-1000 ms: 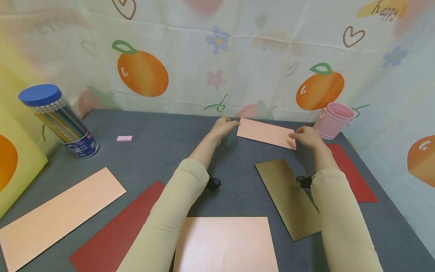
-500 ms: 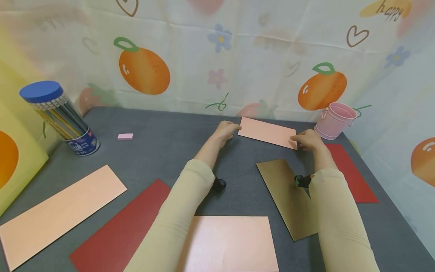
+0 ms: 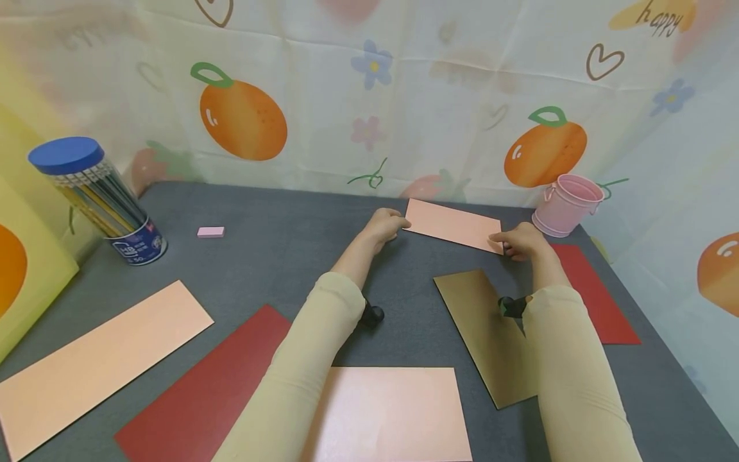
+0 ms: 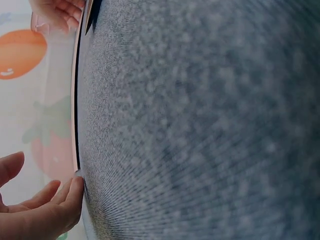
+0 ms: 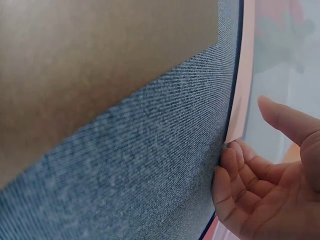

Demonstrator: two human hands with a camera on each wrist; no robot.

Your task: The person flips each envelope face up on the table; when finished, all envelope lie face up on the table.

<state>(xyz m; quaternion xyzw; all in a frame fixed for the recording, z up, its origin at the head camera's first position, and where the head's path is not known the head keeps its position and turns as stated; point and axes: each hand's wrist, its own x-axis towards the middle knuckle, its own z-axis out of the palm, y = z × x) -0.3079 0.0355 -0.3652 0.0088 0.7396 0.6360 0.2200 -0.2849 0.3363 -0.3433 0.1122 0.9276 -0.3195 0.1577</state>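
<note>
A small pale pink rectangular board [image 3: 453, 224] lies near the back of the grey table. At its left end, the fingertips of my left hand [image 3: 383, 226] touch the corner; the left wrist view shows the thumb raised apart from the fingers. My right hand [image 3: 522, 240] is at the board's right end. In the right wrist view its bent fingers rest beside the board's edge, and the thumb [image 5: 287, 120] stands away above. A gold board [image 3: 491, 340] lies slantwise on the table, partly covered by the right sleeve.
A pink bucket [image 3: 566, 205] stands behind my right hand, with a red board [image 3: 600, 298] in front of it. On the left are a pencil tub [image 3: 110, 205], a pink eraser-like block [image 3: 210, 232], a long peach board [image 3: 104, 366] and another red board [image 3: 213, 385]. A wide pink board [image 3: 398, 410] lies nearest.
The left hand has shifted slightly down along the board's left end, toward me. The right hand stays at the right end with small finger movements. The board has barely moved.
</note>
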